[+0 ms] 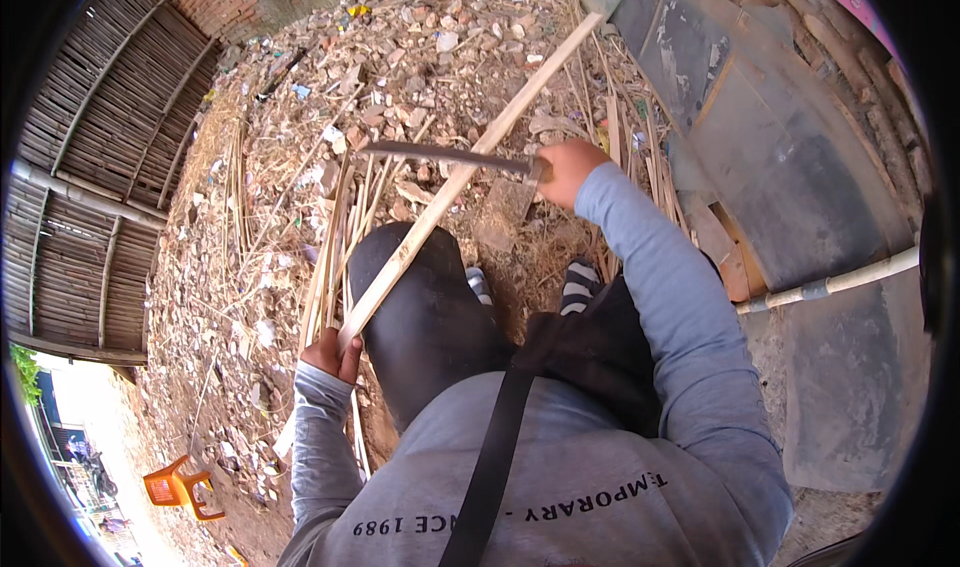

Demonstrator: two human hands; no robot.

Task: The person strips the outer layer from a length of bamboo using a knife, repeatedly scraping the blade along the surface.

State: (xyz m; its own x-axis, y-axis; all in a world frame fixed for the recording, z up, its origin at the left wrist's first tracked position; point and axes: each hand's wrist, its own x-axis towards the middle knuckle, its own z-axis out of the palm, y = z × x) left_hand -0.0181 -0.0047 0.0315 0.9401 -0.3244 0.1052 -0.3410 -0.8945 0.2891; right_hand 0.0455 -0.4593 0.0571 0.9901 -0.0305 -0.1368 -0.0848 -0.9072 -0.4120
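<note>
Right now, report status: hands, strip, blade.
Left hand shut on bamboo strip at its near end. Right hand shut on long knife, blade lying across strip. Split bamboo strips piled underneath.

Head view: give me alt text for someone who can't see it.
A seated person's left hand grips the near end of a long bamboo strip while the right hand holds a knife across it, above more strips on rubble-strewn ground.

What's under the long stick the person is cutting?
Under the bamboo strip lie the person's knee, more bamboo slats and rubble. The ground beneath the knee is hidden.
</note>
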